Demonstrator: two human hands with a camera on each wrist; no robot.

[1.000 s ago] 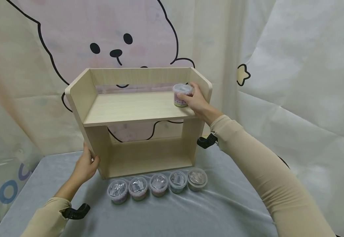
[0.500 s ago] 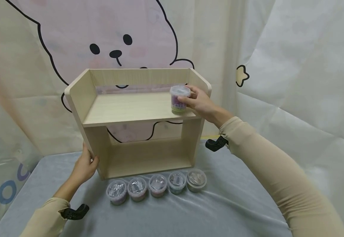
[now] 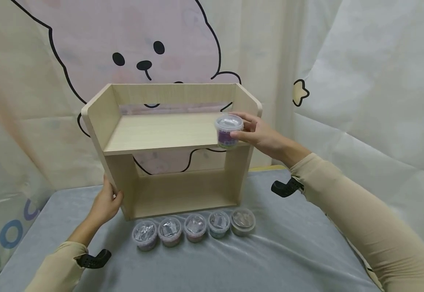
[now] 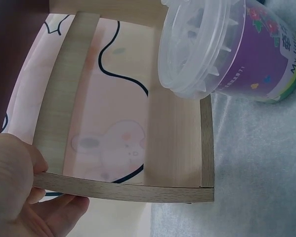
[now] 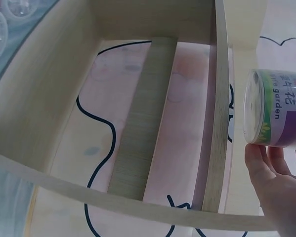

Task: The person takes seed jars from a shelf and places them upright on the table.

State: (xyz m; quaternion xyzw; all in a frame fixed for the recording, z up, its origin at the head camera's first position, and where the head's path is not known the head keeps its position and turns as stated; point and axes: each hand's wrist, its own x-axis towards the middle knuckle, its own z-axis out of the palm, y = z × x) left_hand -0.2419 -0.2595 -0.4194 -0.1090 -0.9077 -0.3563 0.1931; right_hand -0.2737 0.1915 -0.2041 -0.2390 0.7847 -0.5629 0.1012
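Observation:
My right hand (image 3: 264,136) grips a clear-lidded plastic tub (image 3: 228,132) with a purple and green label, thumb in front and fingers behind. In the head view the tub overlaps the front edge of the upper board at the right end. The right wrist view shows this tub (image 5: 286,111) lying sideways in the picture, with fingers (image 5: 266,163) against its side. My left hand (image 3: 106,202) holds the left side panel of a pale wooden two-tier shelf (image 3: 160,129); in the left wrist view thumb and fingers of this hand (image 4: 19,182) pinch the panel's edge.
Several lidded tubs (image 3: 195,228) stand in a row on the grey cloth-covered table (image 3: 212,267), before the shelf's lower front edge. One purple-labelled tub (image 4: 256,54) looms close in the left wrist view. A printed curtain (image 3: 263,48) hangs behind the shelf.
My right hand has drawn the tub from over the upper board towards me and slightly down, to the board's front edge. The left hand and the row of tubs have stayed put.

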